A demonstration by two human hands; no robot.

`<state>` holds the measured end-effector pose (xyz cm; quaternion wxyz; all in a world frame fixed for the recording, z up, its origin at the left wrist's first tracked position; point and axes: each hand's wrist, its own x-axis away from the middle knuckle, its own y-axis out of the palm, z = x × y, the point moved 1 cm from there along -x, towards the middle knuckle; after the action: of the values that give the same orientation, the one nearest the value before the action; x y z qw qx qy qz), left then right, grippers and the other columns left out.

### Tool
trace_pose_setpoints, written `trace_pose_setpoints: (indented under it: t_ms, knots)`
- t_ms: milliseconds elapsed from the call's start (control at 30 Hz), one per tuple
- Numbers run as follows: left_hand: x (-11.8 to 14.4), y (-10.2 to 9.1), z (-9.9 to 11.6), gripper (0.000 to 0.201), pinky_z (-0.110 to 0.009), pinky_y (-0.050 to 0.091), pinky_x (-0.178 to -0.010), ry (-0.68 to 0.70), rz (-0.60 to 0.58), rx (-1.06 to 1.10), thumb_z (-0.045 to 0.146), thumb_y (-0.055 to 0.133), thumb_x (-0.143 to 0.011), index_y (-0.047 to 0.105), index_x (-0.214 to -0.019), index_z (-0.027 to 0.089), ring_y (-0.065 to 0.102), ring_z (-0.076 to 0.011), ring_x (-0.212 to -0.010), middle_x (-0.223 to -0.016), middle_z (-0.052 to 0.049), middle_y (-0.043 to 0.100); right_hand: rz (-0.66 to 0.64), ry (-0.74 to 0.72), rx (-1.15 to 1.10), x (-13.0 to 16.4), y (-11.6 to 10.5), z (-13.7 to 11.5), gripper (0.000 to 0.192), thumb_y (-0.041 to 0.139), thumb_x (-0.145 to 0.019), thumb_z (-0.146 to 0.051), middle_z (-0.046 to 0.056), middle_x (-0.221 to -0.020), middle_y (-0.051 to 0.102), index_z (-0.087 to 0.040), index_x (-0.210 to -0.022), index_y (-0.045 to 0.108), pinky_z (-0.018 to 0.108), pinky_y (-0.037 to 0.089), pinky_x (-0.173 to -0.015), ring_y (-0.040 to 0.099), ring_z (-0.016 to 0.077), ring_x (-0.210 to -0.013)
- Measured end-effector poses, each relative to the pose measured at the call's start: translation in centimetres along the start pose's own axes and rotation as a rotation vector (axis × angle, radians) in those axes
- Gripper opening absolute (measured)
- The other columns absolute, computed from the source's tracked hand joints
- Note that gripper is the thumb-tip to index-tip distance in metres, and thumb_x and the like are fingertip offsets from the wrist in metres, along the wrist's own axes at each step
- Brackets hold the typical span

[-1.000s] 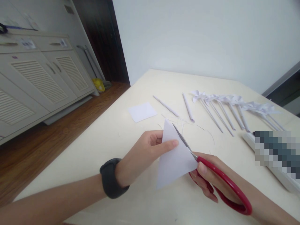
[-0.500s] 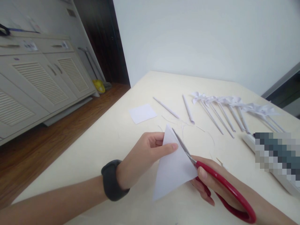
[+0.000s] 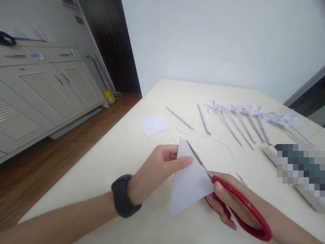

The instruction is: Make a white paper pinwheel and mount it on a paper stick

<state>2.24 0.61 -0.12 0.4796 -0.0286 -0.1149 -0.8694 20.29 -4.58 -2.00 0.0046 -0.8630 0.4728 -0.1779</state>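
Note:
A white sheet of paper [image 3: 188, 186], triangular in outline, is pinched in my left hand [image 3: 166, 161], thumb on the near face and fingers behind. My right hand [image 3: 228, 193] grips red-handled scissors [image 3: 243, 200]. Their metal blades lie along the paper's right edge, pointing up toward its top corner. How much of the lower blade is behind the paper I cannot tell. A dark band circles my left wrist.
On the cream table [image 3: 101, 166] lie a white paper square [image 3: 155, 124], two rolled paper sticks [image 3: 180, 118] and thin strips. Several paper pinwheels [image 3: 250, 110] rest at the back right. A long, partly blurred box [image 3: 299, 189] stands at the right, near a small brown-and-white piece [image 3: 241, 178].
The scissor handles have shifted slightly left and up, and the paper's lower corner has moved a little right. Both hands keep their hold. The view has tilted slightly.

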Motion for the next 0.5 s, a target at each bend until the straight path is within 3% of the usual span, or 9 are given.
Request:
trace_pose_setpoints:
  t_ms: [200, 333, 500]
  knots:
    - [-0.12, -0.25, 0.27, 0.022, -0.024, 0.044, -0.064, 0.087, 0.024, -0.038, 0.026, 0.053, -0.08, 0.066, -0.09, 0.012, 0.059, -0.0155, -0.071, -0.079, -0.005, 0.068, 0.008, -0.019, 0.024, -0.06, -0.41, 0.26, 0.031, 0.037, -0.088, -0.043, -0.006, -0.049, 0.041, -0.02, -0.068, 0.04, 0.021, 0.03, -0.043, 0.038, 0.0077, -0.04]
    - [-0.13, -0.13, 0.29, 0.018, -0.025, 0.045, -0.065, 0.088, 0.029, -0.038, 0.021, 0.054, -0.079, 0.067, -0.089, 0.013, 0.059, -0.0164, -0.071, -0.079, -0.004, 0.068, 0.025, -0.026, 0.039, 0.2, -0.48, 0.23, 0.034, 0.035, -0.087, -0.047, -0.005, -0.051, 0.04, -0.02, -0.066, 0.035, 0.021, 0.031, -0.042, 0.039, 0.0089, -0.042]
    - [-0.06, 0.2, -0.05, 0.02, -0.026, 0.045, -0.063, 0.014, -0.009, -0.004, 0.026, 0.055, -0.079, 0.068, -0.088, 0.014, 0.06, -0.0167, -0.07, -0.08, -0.005, 0.068, 0.053, 0.002, 0.048, 0.4, -0.3, -0.38, 0.034, 0.034, -0.088, -0.046, -0.003, -0.055, 0.044, -0.019, -0.068, 0.039, 0.024, 0.035, -0.051, 0.043, 0.0109, -0.051]
